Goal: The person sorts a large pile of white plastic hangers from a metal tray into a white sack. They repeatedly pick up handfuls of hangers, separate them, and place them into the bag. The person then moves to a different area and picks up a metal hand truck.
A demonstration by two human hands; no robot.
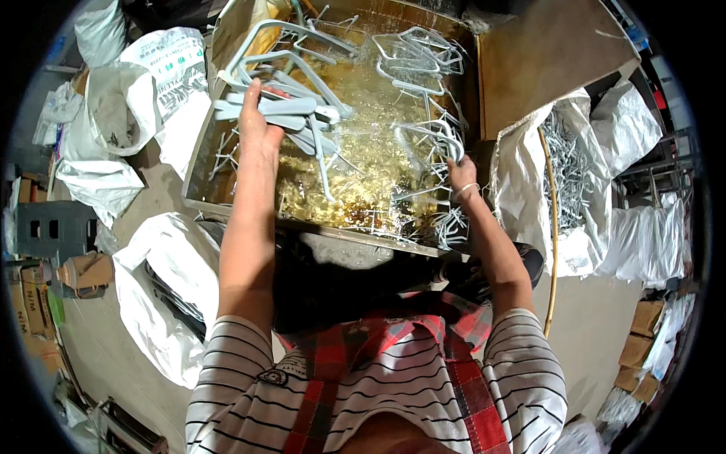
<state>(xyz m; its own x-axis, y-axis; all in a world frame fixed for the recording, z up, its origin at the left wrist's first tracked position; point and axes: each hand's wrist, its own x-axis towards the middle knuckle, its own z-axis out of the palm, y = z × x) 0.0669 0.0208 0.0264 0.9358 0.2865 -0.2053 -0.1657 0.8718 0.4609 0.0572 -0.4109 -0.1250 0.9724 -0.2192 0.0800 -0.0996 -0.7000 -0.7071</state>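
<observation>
Two bare forearms reach out from a striped shirt and red checked apron over the near rim of a shallow metal tray [227,206]. That rim hides part of the grey hangers heaped at the right corner. The right hand [463,175] pinches the curved end of one grey hanger [435,140], its grip pressed together round the rod. The left hand [259,125] is closed on a bundle of hangers [283,106], long axis running left to right, the arched tops fanning away from the person. The tray floor glares yellow, so the loose wire pieces there are hard to separate. White sacks [162,295] crowd both sides; the right-hand open sack [529,189] holds more tangled grey pieces. Cardboard flaps [544,53] wall the far edge.
</observation>
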